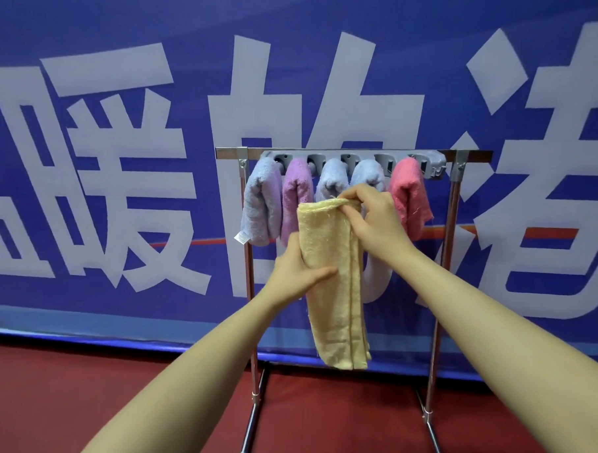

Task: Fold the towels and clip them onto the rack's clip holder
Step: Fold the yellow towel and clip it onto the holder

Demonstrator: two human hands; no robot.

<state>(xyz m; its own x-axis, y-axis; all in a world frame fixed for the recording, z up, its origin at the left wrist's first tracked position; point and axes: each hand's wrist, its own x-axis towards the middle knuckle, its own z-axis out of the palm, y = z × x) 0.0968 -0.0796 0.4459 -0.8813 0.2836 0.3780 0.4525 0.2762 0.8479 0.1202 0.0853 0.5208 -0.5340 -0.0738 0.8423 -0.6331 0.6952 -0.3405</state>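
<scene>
Sports hall: red floor (92, 389), blue banner (111, 46).

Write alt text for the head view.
Two hands hold a folded yellow towel before a metal rack: the right hand pinches its top, the left hand grips its middle. Five folded towels hang from the grey clip holder.

Five clipped towels (333, 190) crowd the clip holder (353, 157) side by side, leaving no gap between them. The yellow towel (330, 279), held by both hands (376, 219), hangs before the middle ones. Room lies open below, between the rack posts (250, 297), down to the floor (92, 389).
</scene>
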